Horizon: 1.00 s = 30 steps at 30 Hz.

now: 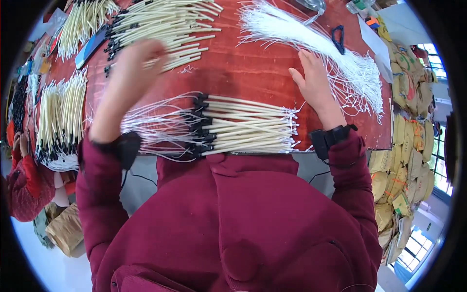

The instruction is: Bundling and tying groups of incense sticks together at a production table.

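Observation:
My left hand (136, 68) is raised at the near edge of a pile of cream-coloured tubes with black ends (170, 27). Motion blurs its fingers, so I cannot make out their closure or anything in them. My right hand (314, 82) is open, thumb apart from the outstretched fingers, beside a long bundle of loose white cords (311, 31). In front of me, at the table's near edge, lies a row of cream tubes (248, 127). Black fittings (200, 121) cap their left ends, and white cords (158, 124) trail leftward from them. White cord tips show at their right ends.
More tube bundles (61, 109) lie on the left of the red table (262, 68), near a blue flat object (91, 47). A dark blue loop (338, 39) rests on the cords. Another person's red sleeve (30, 177) shows at far left. Stacked sacks (399, 155) stand at right.

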Tool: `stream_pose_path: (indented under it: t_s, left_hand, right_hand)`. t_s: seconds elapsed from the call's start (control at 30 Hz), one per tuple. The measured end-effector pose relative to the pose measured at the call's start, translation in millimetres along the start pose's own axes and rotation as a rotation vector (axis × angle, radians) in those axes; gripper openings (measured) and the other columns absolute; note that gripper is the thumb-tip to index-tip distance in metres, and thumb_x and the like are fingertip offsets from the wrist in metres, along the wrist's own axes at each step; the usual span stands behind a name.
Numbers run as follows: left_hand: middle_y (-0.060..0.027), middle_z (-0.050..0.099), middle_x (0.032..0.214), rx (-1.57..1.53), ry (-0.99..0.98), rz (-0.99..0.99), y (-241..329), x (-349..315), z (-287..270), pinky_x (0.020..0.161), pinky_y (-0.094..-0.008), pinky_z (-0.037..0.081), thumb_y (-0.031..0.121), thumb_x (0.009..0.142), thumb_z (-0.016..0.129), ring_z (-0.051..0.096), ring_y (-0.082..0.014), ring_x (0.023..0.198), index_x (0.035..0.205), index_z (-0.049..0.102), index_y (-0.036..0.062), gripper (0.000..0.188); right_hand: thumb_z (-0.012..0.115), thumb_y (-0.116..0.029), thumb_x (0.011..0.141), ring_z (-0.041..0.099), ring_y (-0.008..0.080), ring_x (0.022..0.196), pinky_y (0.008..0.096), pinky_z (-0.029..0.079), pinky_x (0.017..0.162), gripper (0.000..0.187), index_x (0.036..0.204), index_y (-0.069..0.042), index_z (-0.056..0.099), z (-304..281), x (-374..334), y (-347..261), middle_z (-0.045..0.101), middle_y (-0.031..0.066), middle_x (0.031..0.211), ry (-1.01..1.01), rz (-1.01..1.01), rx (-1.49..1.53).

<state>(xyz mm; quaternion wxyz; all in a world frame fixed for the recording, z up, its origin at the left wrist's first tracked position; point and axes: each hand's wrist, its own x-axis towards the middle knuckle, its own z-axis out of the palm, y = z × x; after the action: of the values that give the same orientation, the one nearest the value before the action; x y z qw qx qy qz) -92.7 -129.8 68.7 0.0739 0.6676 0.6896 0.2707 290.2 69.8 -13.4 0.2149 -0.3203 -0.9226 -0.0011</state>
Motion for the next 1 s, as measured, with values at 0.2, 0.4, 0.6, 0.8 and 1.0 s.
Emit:
stream_pose_path:
  t_s: [0.2, 0.4, 0.6, 0.8, 1.0]
  left_hand:
    - [-0.0145, 0.065, 0.099, 0.092, -0.208, 0.306, 76.3, 82.8, 102.0, 0.08, -0.0456, 0.055, 0.022, 0.09, 0.066, 0.066, -0.0357, 0.095, 0.1, 0.066, 0.0037, 0.021]
    - [-0.0135, 0.064, 0.105, 0.096, -0.207, 0.41, 91.4, 124.7, 168.9, 0.082, -0.0463, 0.055, 0.02, 0.089, 0.066, 0.066, -0.0345, 0.098, 0.103, 0.066, 0.0066, 0.019]
    - [-0.0186, 0.065, 0.111, 0.168, -0.161, 0.527, 97.7, 134.1, 195.1, 0.081, -0.0432, 0.058, 0.015, 0.089, 0.06, 0.068, -0.035, 0.103, 0.099, 0.071, 0.0036, 0.019]
    - [-0.0191, 0.069, 0.095, 0.198, -0.27, 0.446, 106.0, 88.1, 159.4, 0.074, -0.0464, 0.057, 0.01, 0.09, 0.057, 0.07, -0.0351, 0.089, 0.094, 0.063, 0.0008, 0.012]
    - [-0.0206, 0.068, 0.077, 0.214, -0.332, 0.02, 57.4, 22.5, 99.1, 0.067, -0.0481, 0.055, 0.013, 0.092, 0.057, 0.069, -0.0392, 0.077, 0.091, 0.057, 0.0009, 0.012]
  right_hand:
    - [0.069, -0.025, 0.092, 0.057, 0.0337, 0.115, 0.0437, 0.044, 0.099, 0.044, 0.125, 0.003, 0.062, 1.2, 7.3, -1.3, 0.059, 0.0151, 0.135, -0.092, 0.074, -0.164]
    - [0.071, -0.021, 0.09, 0.057, 0.0314, 0.113, 0.0425, 0.044, 0.097, 0.038, 0.119, 0.002, 0.065, -11.9, -9.7, -14.8, 0.061, 0.0125, 0.131, -0.079, -0.016, 0.018]
    - [0.07, -0.018, 0.089, 0.057, 0.0308, 0.113, 0.0412, 0.044, 0.097, 0.031, 0.115, 0.0, 0.069, -17.8, -22.4, -24.7, 0.063, 0.0122, 0.128, -0.099, -0.011, 0.17]
    - [0.069, -0.017, 0.09, 0.056, 0.0305, 0.115, 0.0401, 0.043, 0.1, 0.034, 0.121, -0.004, 0.07, -18.5, -34.2, -30.6, 0.063, 0.0127, 0.129, -0.101, -0.006, 0.221]
    - [0.069, -0.018, 0.091, 0.056, 0.0305, 0.117, 0.0399, 0.042, 0.102, 0.035, 0.124, -0.006, 0.069, -17.9, -32.6, -33.7, 0.062, 0.0126, 0.132, -0.12, -0.013, 0.191]
